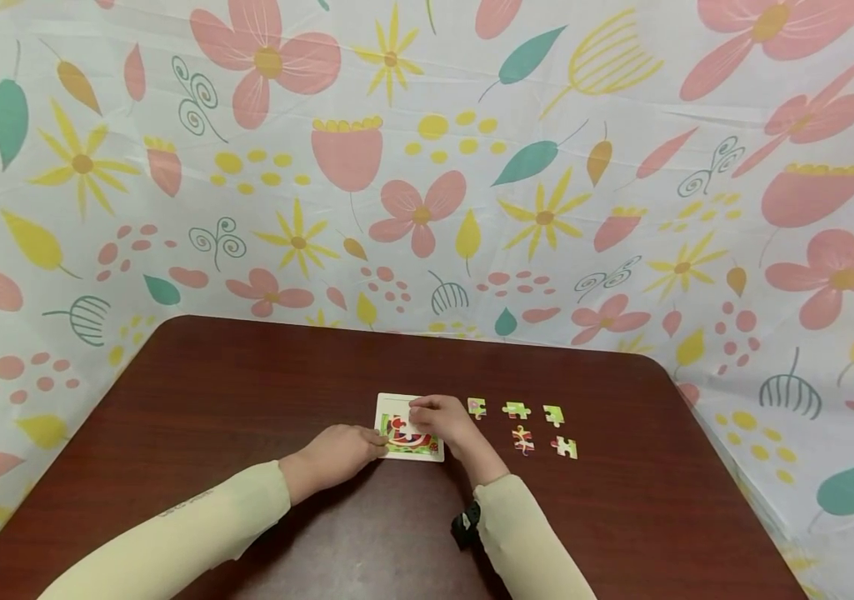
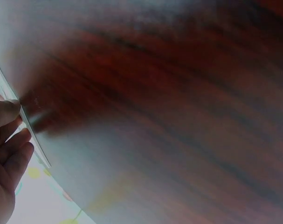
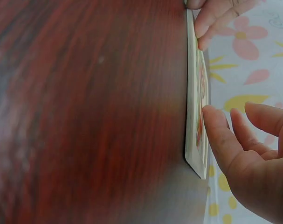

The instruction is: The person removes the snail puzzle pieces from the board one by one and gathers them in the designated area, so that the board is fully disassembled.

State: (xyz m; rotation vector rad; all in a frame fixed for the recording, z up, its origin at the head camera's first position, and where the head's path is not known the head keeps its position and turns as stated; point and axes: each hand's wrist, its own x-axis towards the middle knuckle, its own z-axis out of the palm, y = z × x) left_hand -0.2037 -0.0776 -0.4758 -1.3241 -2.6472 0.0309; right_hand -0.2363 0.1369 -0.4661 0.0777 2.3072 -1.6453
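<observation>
A small jigsaw board [image 1: 410, 455] with a pale frame lies on the dark table, its tray partly filled with red, white and green pieces. At the board's left edge, my left hand [image 1: 340, 457] holds the frame, the thumb against the side in the left wrist view. My right hand [image 1: 451, 421] is over the board's upper right part and hides some of it. In the right wrist view one fingertip of this right hand [image 3: 253, 156] touches the puzzle's face, while the other fingers stand off it, bent; no piece shows among them.
Several loose jigsaw pieces lie right of the board, among them a green one [image 1: 516, 410], a red-striped one [image 1: 522, 440] and one at the lower right [image 1: 565, 447]. Behind the table [image 1: 262, 367] hangs a flower-patterned cloth [image 1: 419, 275].
</observation>
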